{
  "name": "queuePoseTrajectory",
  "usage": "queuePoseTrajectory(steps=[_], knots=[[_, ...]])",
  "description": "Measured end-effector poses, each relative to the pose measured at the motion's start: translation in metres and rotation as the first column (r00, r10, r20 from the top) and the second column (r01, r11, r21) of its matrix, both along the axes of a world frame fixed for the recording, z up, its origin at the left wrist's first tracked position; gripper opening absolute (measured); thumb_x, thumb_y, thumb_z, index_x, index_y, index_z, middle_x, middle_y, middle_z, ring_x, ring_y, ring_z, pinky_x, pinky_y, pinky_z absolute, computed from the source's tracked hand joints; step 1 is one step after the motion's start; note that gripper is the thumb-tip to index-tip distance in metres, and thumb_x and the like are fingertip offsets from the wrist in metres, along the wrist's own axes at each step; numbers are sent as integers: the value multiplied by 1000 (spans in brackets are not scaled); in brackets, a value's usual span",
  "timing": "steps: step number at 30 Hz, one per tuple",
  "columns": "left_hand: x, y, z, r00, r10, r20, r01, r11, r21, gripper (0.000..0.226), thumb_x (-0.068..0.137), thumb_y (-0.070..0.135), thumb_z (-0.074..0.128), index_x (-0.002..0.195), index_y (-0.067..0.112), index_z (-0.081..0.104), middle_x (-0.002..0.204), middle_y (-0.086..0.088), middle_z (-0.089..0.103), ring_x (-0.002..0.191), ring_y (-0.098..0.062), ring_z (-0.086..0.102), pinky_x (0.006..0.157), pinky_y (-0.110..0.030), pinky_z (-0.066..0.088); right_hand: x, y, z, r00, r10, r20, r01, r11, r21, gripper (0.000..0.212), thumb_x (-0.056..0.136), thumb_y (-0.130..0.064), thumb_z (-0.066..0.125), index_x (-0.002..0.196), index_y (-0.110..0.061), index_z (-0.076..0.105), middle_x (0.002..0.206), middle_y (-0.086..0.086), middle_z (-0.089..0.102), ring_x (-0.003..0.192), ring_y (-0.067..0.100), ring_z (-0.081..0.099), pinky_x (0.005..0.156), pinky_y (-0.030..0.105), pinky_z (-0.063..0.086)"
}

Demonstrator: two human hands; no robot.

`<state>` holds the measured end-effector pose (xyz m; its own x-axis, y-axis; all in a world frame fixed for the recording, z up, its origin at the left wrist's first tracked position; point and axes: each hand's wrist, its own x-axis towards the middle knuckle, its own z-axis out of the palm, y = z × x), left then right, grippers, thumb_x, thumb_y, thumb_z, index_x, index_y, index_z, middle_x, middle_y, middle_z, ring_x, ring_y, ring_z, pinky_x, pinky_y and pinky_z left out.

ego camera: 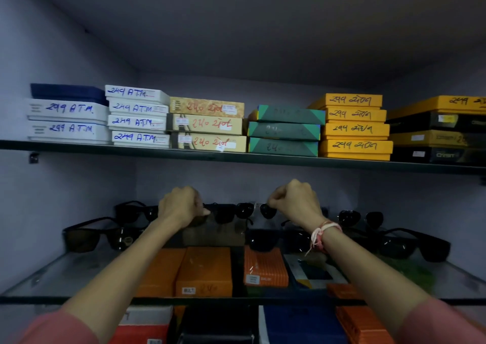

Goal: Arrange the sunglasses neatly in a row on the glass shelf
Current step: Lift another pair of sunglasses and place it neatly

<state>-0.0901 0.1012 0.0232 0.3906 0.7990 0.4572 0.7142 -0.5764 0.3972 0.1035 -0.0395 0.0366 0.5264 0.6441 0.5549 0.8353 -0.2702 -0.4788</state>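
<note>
Several dark sunglasses stand on the glass shelf (65, 272). My left hand (181, 205) and my right hand (294, 201) both reach to the back row. Each pinches one end of a black pair of sunglasses (244, 211) held between them. The left end of that pair is hidden by my left fist. More pairs stand to the left (134, 211) and to the right (360, 217) in the back row. A front row holds a brown-lensed pair (97, 237) at left, a pair (273, 240) in the middle and a pair (413, 246) at right.
An upper shelf (236, 158) carries stacks of labelled white, beige, green, yellow and black boxes. Orange boxes (205, 272) and others show through the glass from the shelf below. Grey walls close in both sides.
</note>
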Motion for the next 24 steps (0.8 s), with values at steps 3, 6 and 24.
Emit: queuePoseTrajectory(steps=[3,6,24], knots=[[-16,-6,6,989,-136,65,131,988,78,23,73,39,80,78,18,71,89,1,73,86,-16,62,66,-29,42,-23,18,3,988,118,-97,-117,993,16,25,87,-29,68,88,-7,81,89,16,77,88,31,72,84,40,58],[-27,-6,4,959,-251,129,242,967,80,21,70,38,82,75,20,72,86,2,74,83,-13,62,66,-29,45,-42,35,2,974,128,-185,-144,987,-75,43,90,-39,64,80,1,77,75,15,74,72,27,71,71,30,57],[-75,8,20,974,-201,106,219,954,-205,38,73,37,80,90,4,77,58,-5,69,41,-10,59,48,-19,49,-76,31,9,968,248,30,-244,965,-100,19,80,-23,78,87,-6,81,87,7,80,76,16,75,72,26,62]])
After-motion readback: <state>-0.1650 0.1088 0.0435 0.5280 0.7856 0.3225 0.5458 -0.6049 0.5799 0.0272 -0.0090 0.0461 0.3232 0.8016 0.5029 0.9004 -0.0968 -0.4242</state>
